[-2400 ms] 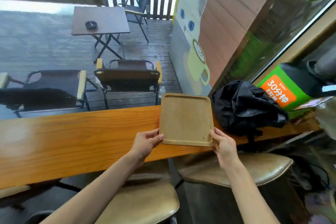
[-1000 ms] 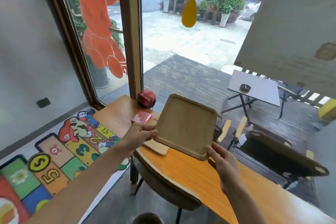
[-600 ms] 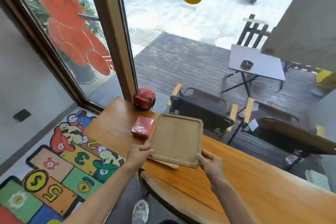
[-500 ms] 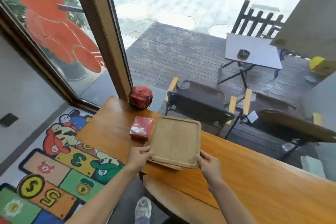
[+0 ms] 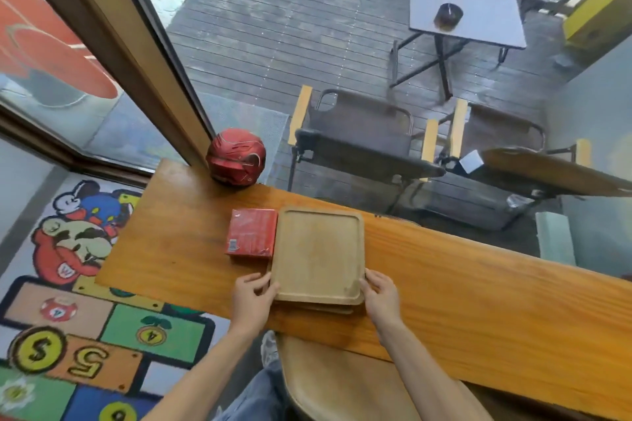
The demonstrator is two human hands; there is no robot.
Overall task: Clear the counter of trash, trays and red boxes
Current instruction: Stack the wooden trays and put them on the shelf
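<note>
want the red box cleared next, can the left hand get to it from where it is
Probably yes. The red box lies just beyond the left hand, beside the top tray, with bare counter between; the hand must release the tray first.

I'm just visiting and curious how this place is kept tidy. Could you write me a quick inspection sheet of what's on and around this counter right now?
Surface: long wooden counter along the window, glossy.
Job's things: wooden tray lying flat on top of another tray; red box lying beside them on the left, touching or nearly so.
Clutter: red helmet at the counter's far corner by the window frame.
Hands: left hand grips the tray's near left corner; right hand grips its near right corner.
Cables: nothing seen.
Surroundings: padded stool under the counter; cartoon floor mat at left; chairs and a folding table on the deck outside.
</note>
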